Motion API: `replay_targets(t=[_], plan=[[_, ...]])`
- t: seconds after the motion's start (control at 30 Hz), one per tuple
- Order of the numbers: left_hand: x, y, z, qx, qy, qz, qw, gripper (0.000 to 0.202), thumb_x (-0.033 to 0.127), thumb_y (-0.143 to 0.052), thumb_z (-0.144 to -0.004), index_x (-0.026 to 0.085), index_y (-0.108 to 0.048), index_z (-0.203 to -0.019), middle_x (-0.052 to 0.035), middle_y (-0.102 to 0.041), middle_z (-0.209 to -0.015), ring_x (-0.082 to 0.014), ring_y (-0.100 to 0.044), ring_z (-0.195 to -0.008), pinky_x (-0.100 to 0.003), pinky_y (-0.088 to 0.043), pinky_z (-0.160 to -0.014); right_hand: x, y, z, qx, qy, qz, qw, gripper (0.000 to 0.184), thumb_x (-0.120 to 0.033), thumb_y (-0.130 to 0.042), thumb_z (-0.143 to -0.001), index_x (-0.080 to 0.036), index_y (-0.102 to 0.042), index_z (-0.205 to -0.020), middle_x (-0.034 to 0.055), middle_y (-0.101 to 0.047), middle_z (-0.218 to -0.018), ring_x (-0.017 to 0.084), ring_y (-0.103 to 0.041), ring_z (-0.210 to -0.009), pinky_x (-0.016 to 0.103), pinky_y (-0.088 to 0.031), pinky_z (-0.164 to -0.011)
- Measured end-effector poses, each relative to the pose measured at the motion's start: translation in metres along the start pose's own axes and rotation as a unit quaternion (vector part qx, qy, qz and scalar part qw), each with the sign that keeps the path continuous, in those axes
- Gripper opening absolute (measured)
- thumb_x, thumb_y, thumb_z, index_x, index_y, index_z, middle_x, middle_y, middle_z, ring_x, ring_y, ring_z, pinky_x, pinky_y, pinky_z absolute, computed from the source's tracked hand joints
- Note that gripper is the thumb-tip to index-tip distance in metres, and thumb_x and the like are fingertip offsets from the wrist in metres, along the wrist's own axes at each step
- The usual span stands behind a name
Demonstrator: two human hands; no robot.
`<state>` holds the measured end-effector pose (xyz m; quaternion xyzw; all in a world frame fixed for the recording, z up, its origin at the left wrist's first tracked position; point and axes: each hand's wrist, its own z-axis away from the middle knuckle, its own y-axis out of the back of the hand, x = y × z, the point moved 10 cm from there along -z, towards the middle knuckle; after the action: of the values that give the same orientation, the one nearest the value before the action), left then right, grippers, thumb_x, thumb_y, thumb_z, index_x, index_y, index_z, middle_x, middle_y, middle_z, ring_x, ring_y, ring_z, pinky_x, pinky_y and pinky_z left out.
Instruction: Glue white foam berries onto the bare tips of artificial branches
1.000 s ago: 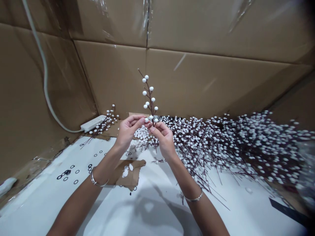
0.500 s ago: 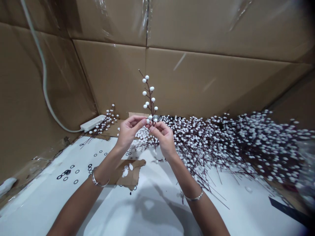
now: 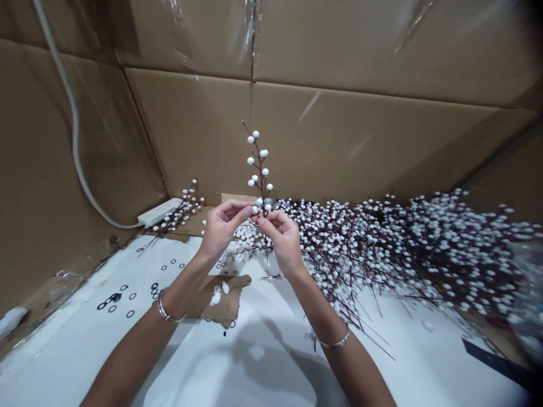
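I hold a thin dark twig with white berries [image 3: 259, 169] upright over the white table [image 3: 263, 362]. My right hand [image 3: 283, 240] pinches its stem from the right. My left hand [image 3: 221, 226] pinches a small white berry [image 3: 255, 210] against the twig's lower part with thumb and forefinger. Both hands meet at the same spot, fingertips touching. A silver bangle sits on each wrist.
A big heap of white-berry twigs [image 3: 403, 249] fills the table's right half. A smaller bunch [image 3: 180, 215] lies at the back left by a white power strip [image 3: 159, 212]. Black rubber rings [image 3: 127, 294] and a torn cardboard scrap [image 3: 223, 299] lie on the left. Cardboard walls [image 3: 339, 130] enclose the table.
The twig has tilted very slightly to the right; both hands stay where they were, pinched at its base.
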<state>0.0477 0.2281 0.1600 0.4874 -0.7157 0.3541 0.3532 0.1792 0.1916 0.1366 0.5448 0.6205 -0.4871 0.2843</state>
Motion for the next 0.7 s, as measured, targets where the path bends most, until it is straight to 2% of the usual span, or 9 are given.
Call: replay_targets(t=[0.13, 0.3, 0.7], plan=[[0.0027, 0.0003, 0.0008, 0.006, -0.008, -0.012, 1.000, 0.018, 0.032, -0.076, -0.078, 0.018, -0.072, -0.088, -0.0051, -0.075, -0.089, -0.0167, -0.071, -0.082, -0.031, -0.056, -0.081, -0.0026, 0.0019, 0.0008, 0.018, 0.009, 0.004, 1.000, 0.021, -0.034, -0.073, -0.075, -0.022, -0.056, -0.071, 0.0009, -0.070, -0.081, 0.016, -0.066, -0.080, 0.030, -0.051, -0.076], [0.0018, 0.0004, 0.0015, 0.010, -0.003, -0.016, 1.000, 0.020, 0.032, -0.077, -0.077, 0.017, -0.072, -0.089, -0.0056, -0.075, -0.088, -0.0182, -0.071, -0.082, -0.032, -0.056, -0.082, -0.0005, 0.0034, 0.0013, 0.030, 0.002, -0.011, 0.999, 0.022, -0.034, -0.073, -0.074, -0.021, -0.055, -0.070, 0.0014, -0.071, -0.082, 0.016, -0.067, -0.083, 0.029, -0.051, -0.074], [-0.0005, 0.0000, 0.0031, 0.017, -0.017, 0.010, 1.000, 0.014, 0.027, -0.077, -0.077, 0.017, -0.074, -0.087, -0.0038, -0.076, -0.086, -0.0146, -0.071, -0.080, -0.026, -0.056, -0.080, 0.0001, 0.0053, 0.0027, 0.047, 0.018, -0.016, 0.999, 0.021, -0.033, -0.074, -0.074, -0.020, -0.058, -0.072, 0.0011, -0.071, -0.080, 0.015, -0.067, -0.081, 0.026, -0.050, -0.071]])
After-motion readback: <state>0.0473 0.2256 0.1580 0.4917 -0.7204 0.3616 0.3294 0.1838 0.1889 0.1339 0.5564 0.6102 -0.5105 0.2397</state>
